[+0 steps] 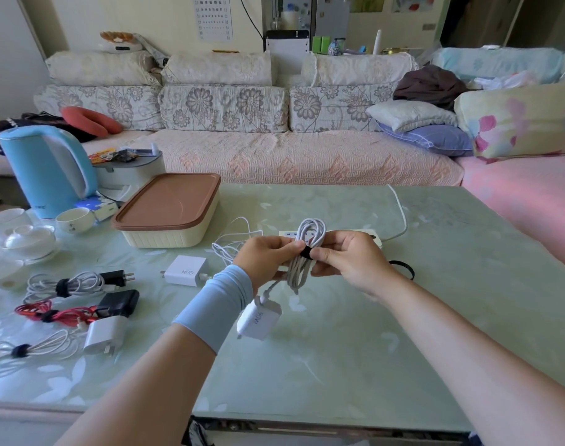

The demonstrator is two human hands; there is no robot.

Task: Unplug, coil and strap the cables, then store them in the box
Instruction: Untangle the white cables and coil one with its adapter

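My left hand (264, 259) and my right hand (345, 255) hold a coiled white cable (308, 249) above the table, both pinching a black strap (306, 253) wrapped round its middle. The cable's white charger (259, 319) dangles below my left hand. Behind the hands lies a white power strip (372, 236) with its cord running back right. A cream box with a brown lid (168, 210) stands shut at the left. Three strapped cables lie at the left: a white one (67, 284), a red one (54, 313) and a thin white one (30, 349).
A white charger (186, 271) with a loose white cable (232, 243) lies in front of the box. A spare black strap (403, 268) lies right of my right hand. A blue kettle (46, 172), cups and bowls (26, 239) crowd the far left. A sofa stands behind the table.
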